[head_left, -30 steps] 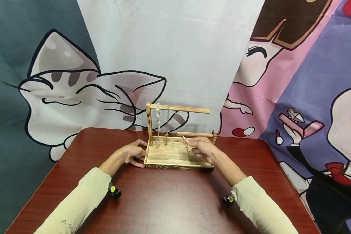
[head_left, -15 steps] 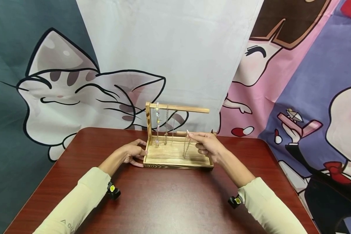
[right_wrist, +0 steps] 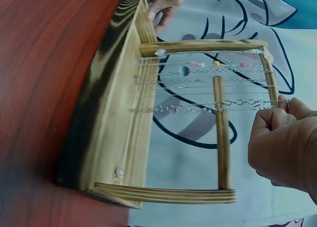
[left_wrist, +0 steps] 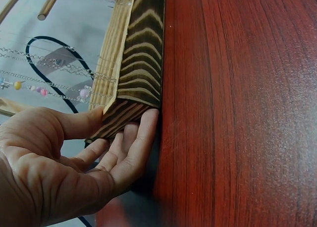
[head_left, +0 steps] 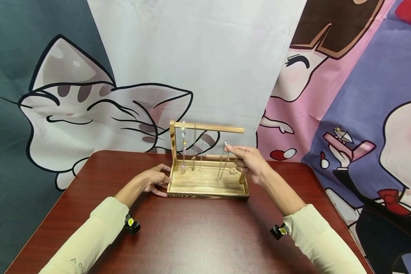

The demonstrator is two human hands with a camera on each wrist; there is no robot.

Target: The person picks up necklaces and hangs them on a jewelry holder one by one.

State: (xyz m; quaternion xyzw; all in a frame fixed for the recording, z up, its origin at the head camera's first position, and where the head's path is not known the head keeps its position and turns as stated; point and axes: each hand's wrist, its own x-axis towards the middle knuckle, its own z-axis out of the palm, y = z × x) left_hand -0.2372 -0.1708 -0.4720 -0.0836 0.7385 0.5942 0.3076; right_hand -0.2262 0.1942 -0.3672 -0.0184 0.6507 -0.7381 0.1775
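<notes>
A wooden jewelry stand [head_left: 205,182] with a shallow tray base sits on the table. My left hand [head_left: 154,180] grips the tray's left end, thumb at the rim [left_wrist: 106,113] and fingers along the dark striped side. With thumb and fingertips my right hand [head_left: 251,163] pinches a silver chain necklace [head_left: 221,171], which dangles over the right part of the tray, below the level of the upper rod [head_left: 212,127]. From that rod hang a beaded chain [head_left: 183,146], a silver chain [head_left: 194,150] and a thinner strand [head_left: 201,154].
A shorter, lower rod [right_wrist: 222,147] rises on a post at the stand's right. Small shiny jewelry [head_left: 233,171] lies in the tray's right corner. The reddish-brown table [head_left: 205,228] extends in front, and a cartoon-printed cloth [head_left: 205,57] hangs behind.
My right hand has lifted the chain necklace up and to the right, from low over the tray to above the lower rod's height. The left hand keeps its grip on the tray's end.
</notes>
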